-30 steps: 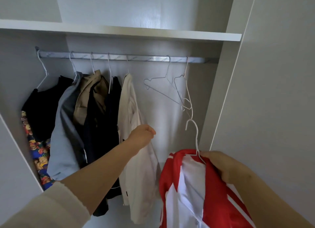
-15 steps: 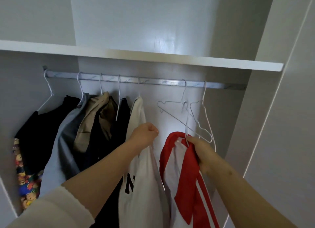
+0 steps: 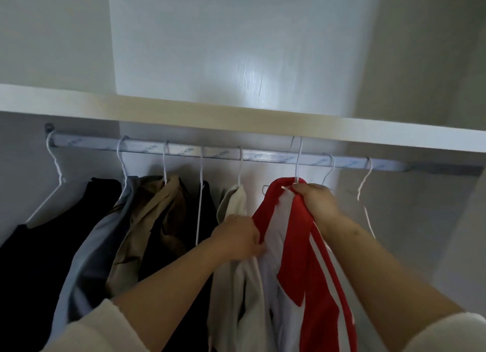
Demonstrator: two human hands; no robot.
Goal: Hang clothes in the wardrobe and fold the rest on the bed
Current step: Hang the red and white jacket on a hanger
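With five garments already on the rail (image 3: 263, 155), my right grip (image 3: 319, 203) clasps the red-and-white garment (image 3: 297, 259) at its hanger (image 3: 298, 157) neck, hook at the rail, my left grip (image 3: 236, 240) grasps the cream garment (image 3: 234, 201) beside it; seating the hook and folding on the bed, I judge, remain.

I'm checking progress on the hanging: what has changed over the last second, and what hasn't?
The right hand raised the red and white top from low in front up to the rail; its hanger hook now reaches the rail, between the cream shirt and the empty hangers. The left hand still holds the cream shirt aside. Neither grip let go; the other clothes hang as before.
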